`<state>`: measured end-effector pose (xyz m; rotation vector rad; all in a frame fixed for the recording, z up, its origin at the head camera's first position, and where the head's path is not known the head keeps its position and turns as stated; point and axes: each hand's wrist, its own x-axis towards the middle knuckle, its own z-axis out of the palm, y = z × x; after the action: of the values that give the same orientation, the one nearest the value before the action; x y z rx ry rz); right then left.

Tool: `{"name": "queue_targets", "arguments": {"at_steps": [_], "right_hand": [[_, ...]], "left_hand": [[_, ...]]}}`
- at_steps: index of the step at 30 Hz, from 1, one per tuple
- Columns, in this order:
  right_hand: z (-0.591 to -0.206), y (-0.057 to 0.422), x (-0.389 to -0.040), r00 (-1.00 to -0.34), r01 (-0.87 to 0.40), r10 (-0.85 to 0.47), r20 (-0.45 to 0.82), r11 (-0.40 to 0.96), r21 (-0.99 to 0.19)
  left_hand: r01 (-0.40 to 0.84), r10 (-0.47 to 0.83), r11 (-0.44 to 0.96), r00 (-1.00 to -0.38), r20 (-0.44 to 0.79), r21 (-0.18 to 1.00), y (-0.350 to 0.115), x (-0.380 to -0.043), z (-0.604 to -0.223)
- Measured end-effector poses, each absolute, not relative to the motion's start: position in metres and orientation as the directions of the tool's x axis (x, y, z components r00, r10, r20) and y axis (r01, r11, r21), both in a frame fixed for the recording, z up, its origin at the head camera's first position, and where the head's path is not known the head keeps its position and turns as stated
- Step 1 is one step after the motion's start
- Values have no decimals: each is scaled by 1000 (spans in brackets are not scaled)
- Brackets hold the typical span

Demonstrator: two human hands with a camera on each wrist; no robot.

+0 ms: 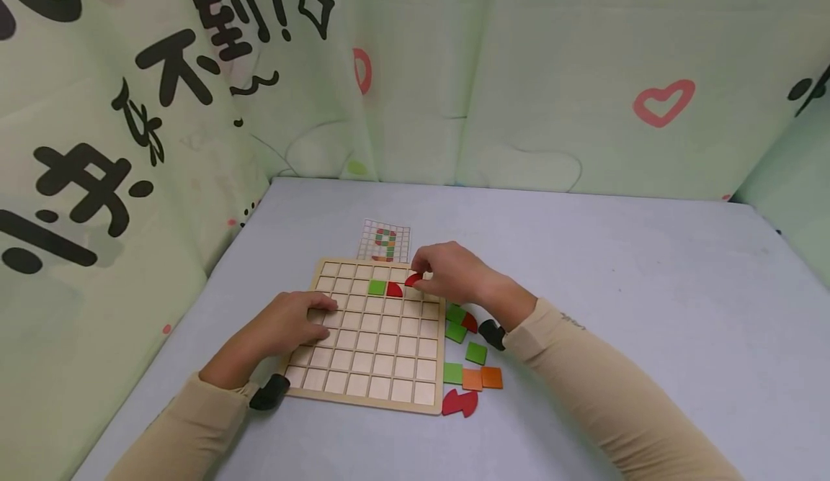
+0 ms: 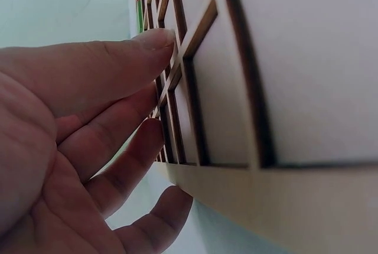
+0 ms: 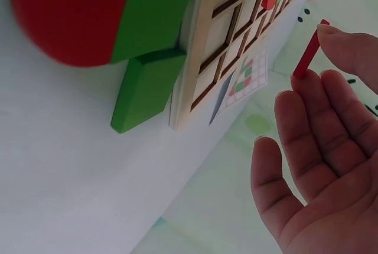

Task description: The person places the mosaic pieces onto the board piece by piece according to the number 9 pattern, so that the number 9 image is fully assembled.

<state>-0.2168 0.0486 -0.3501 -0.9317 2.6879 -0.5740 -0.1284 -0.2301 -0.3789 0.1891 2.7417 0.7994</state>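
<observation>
A wooden grid board (image 1: 363, 399) lies on the table. On it, in an upper row, a green square tile (image 1: 377, 288) sits beside a red quarter-circle tile (image 1: 394, 290). My right hand (image 1: 457, 273) pinches another red quarter-circle tile (image 3: 309, 52) between thumb and fingertips, raised over the board's upper right part. In the right wrist view that tile is seen edge-on. My left hand (image 1: 293, 322) rests at the board's left side, its thumb (image 2: 155, 40) over the grid and its other fingers lightly bent near the edge.
Behind the board lies a printed pattern card (image 1: 384, 240). Along its right side are loose green tiles (image 1: 476, 353), orange tiles (image 1: 491, 377) and red pieces (image 1: 460, 402). A printed curtain (image 1: 551, 106) hangs behind the table.
</observation>
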Motion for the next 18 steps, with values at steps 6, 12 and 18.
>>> {"name": "queue_targets", "arguments": {"at_steps": [6, 12, 18], "right_hand": [[-351, 40, -218, -760, -547, -642, -95, 712, -440], [-352, 31, -220, -749, -559, -656, -93, 701, -443], [-354, 22, -223, -738, -573, -670, -79, 684, -452]], "left_hand": [[48, 199, 842, -953, -228, 537, -230, -130, -380], [42, 196, 843, -952, -233, 537, -230, -129, -380], [43, 198, 841, -952, -232, 540, -229, -129, -378]]}}
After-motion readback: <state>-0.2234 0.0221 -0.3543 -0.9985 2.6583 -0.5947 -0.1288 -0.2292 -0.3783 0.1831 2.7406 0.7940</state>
